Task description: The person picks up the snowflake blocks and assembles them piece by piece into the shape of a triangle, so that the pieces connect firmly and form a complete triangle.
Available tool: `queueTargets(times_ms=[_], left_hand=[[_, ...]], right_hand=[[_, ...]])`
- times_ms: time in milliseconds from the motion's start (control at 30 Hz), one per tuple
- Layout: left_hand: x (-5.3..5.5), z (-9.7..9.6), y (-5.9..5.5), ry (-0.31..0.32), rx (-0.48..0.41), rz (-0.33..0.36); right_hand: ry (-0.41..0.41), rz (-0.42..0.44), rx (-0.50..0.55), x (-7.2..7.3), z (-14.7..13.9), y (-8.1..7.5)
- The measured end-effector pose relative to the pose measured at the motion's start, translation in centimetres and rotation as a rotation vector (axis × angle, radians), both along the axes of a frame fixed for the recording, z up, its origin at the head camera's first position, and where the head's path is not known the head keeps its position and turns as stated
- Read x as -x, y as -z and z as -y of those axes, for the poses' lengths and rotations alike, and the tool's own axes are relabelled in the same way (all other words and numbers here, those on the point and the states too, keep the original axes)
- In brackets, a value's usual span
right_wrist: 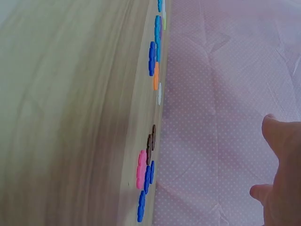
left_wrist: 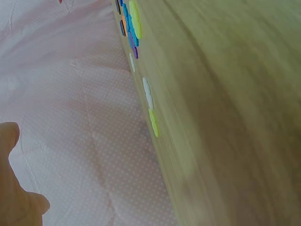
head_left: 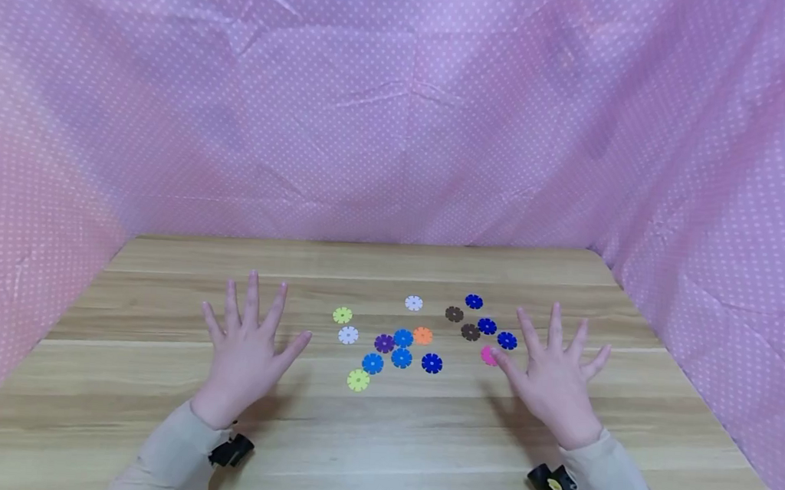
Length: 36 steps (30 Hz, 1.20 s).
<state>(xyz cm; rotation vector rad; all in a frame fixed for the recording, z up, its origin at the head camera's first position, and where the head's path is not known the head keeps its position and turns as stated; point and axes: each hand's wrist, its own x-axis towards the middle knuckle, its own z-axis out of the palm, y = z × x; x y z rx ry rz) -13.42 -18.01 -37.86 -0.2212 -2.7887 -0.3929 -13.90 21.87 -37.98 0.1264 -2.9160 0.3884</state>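
Both hands hover palm down over the wooden table with fingers spread, holding nothing. My left hand (head_left: 245, 360) is left of the scattered notched plastic discs, nearest a white disc (head_left: 348, 335) and a yellow-green disc (head_left: 341, 315). On the right, the thumb of my right hand (head_left: 557, 385) overlaps a pink disc (head_left: 489, 356) in the head view. Close by lie dark blue discs (head_left: 506, 340) and brown discs (head_left: 471, 332). Toward the middle are light blue discs (head_left: 401, 358), a purple disc (head_left: 385, 344) and an orange disc (head_left: 423, 336). The right wrist view shows the pink disc (right_wrist: 141, 169) flat on the wood.
The wooden table (head_left: 417, 462) ends at a pink dotted cloth (head_left: 402, 123) hanging behind it and along both sides. Another yellow-green disc (head_left: 358, 381) lies at the front of the group, and a second white disc (head_left: 413, 303) toward the back.
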Motion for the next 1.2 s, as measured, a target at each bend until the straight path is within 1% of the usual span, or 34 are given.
queueTargets(times_ms=[200, 267, 333, 400, 467, 533, 600, 633, 700, 767, 800, 867, 967, 1067, 1200], left_hand=[[-0.2, 0.1, 0.1, 0.002, -0.007, -0.006], [-0.2, 0.1, 0.1, 0.007, -0.02, -0.011], [-0.2, 0.1, 0.1, 0.015, -0.04, -0.03], [-0.2, 0.0, 0.1, 0.037, -0.07, -0.075], [-0.1, -0.1, 0.0, 0.066, -0.107, -0.137], [0.0, -0.4, -0.1, 0.1, -0.159, -0.198], [0.0, -0.7, -0.1, 0.13, -0.22, -0.224], [0.0, -0.9, -0.1, 0.139, -0.252, -0.221], [0.0, -1.4, 0.0, 0.153, -0.308, -0.191], [-0.1, -1.9, 0.1, 0.158, -0.332, -0.142], [-0.1, -2.1, 0.2, 0.16, -0.334, -0.118], [-0.2, -2.5, 0.4, 0.168, -0.334, -0.071], [-0.2, -3.2, 0.7, 0.184, -0.34, 0.009], [0.0, -4.0, 1.0, 0.197, -0.355, 0.112], [0.3, -5.0, 1.5, 0.207, -0.348, 0.246]], right_hand=[[-0.015, -0.001, 0.016, -0.2, 0.3, -0.1], [-0.019, -0.023, 0.017, -0.2, 0.4, -0.1], [-0.024, -0.039, 0.028, -0.2, 0.5, -0.1], [-0.034, -0.067, 0.066, 0.0, 0.6, -0.2], [-0.055, -0.091, 0.139, 0.2, 0.8, -0.2], [-0.078, -0.081, 0.253, 0.6, 1.1, -0.3], [-0.1, -0.035, 0.393, 0.9, 1.4, -0.3], [-0.104, 0.006, 0.466, 1.1, 1.5, -0.4], [-0.104, 0.095, 0.598, 1.4, 1.8, -0.3], [-0.1, 0.173, 0.696, 1.8, 2.0, -0.1], [-0.103, 0.202, 0.733, 2.0, 2.2, 0.0], [-0.112, 0.248, 0.771, 2.4, 2.5, 0.3], [-0.134, 0.302, 0.761, 3.1, 3.2, 0.8], [-0.161, 0.355, 0.701, 3.8, 3.8, 1.4], [-0.194, 0.403, 0.628, 4.6, 4.5, 2.1]])
